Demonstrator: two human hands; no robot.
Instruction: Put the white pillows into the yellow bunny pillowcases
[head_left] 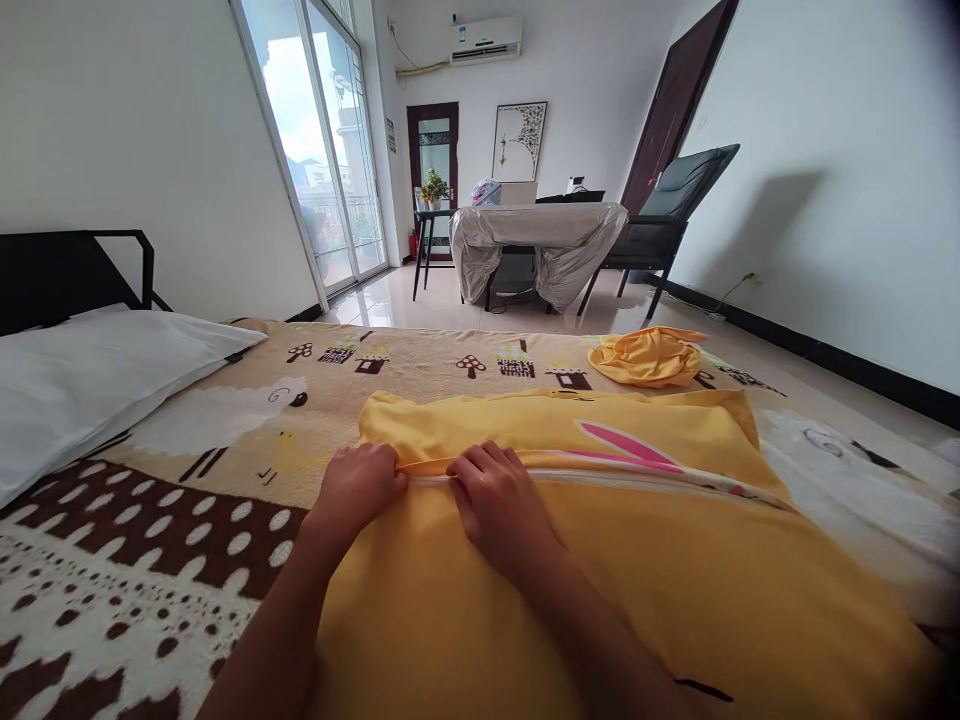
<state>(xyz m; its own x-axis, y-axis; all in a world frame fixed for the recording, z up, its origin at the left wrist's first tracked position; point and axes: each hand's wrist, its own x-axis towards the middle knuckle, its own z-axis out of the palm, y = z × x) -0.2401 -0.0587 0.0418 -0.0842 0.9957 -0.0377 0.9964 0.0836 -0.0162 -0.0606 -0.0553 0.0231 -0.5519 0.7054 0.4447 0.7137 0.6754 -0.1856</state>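
Yellow cover (675, 560), broad and spread across a patterned blanket (420, 355), directly in front of the person: that is what I see from here. What are the hands doing?

Both are grasping it. The left hand (365, 480) pinches the edge near the left end of a long seam; the right hand (499, 500), just beside it, has its fingers curled over the same edge. Some fingertips are hidden.

How much looks finished?

The cover is laid out with its seam facing up. Right of the hands, a pale strip (600, 477) shows along the seam, below a pink ear print (630, 447), so I judge that stretch unfastened. At the left end, the hands block my view; I cannot tell.

And what is left?

That parted stretch, it seems. A crumpled yellow cloth (649, 357) lies untouched near the blanket's far edge, apart from both hands.
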